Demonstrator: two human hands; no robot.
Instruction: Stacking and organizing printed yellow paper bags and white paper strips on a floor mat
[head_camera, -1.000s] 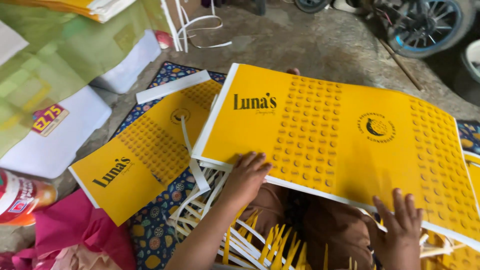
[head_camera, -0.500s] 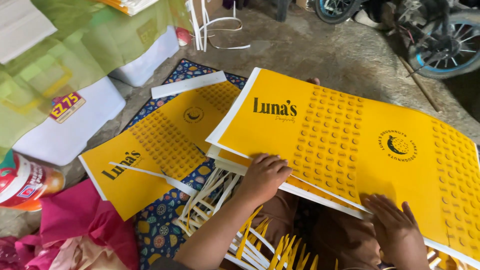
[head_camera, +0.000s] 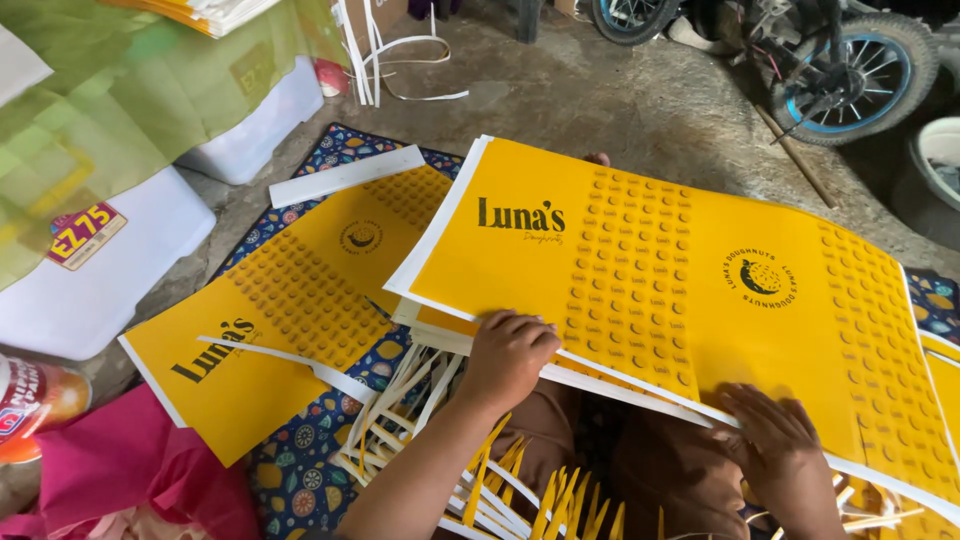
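While both hands press on printed card, the scene reads near to far as follows.

Strips: a loose heap of thin yellow and white paper strips (head_camera: 440, 440) lies nearest, across the person's lap and the mat.

Left hand: the left hand (head_camera: 508, 352) rests knuckles-up on the near edge of the top yellow sheet (head_camera: 660, 270), fingers curled over that edge; whether it pinches the sheet or only presses it, I cannot tell.

Right hand: the right hand (head_camera: 775, 440) lies flat, fingers spread wide, on the same near edge further right, holding nothing.

Top yellow sheet: large, printed with a dark logo and dotted rows, it sits on a stack of like sheets, slanting from centre to the right.

Second yellow sheet (head_camera: 290, 320): to the left, flat on the patterned mat (head_camera: 310, 470), with a white strip (head_camera: 285, 358) lying across it.

Near left: a pink cloth (head_camera: 120, 470) and a drink can (head_camera: 30, 400).

Far left: white boxes (head_camera: 110, 280) under green film (head_camera: 140, 90).

Far: concrete floor (head_camera: 620, 90), and a small bicycle wheel (head_camera: 865, 75) at far right.
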